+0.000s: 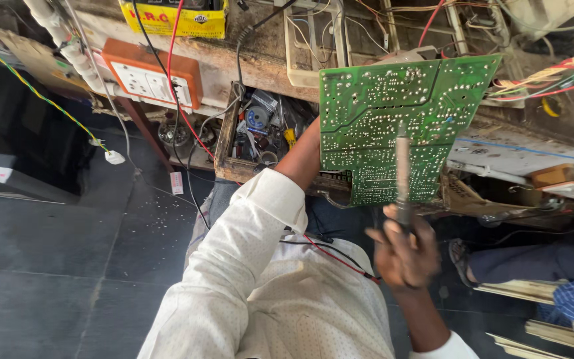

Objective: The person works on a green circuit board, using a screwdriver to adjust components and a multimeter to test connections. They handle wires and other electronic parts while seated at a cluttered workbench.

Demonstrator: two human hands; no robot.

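Note:
A green circuit board point(380, 106) is held up in front of me, solder side facing me and tilted. My left forearm point(305, 159) runs up behind its left edge; the hand itself is hidden behind the board and seems to grip it. My right hand point(403, 256) is closed around a thin, grey rod-like tool point(403, 169). The tool points upward, and its tip lies over the lower middle of the board. The right hand and the tool are blurred by motion. Red and black wires point(340, 258) cross my lap below.
An open wooden drawer point(227, 143) with several small parts juts from the cluttered wooden bench. An orange and white socket panel point(151, 80) and a yellow box point(167, 20) lie at upper left. Another person's sandalled foot point(461, 256) is at right. Dark floor tiles point(68, 252) are at left.

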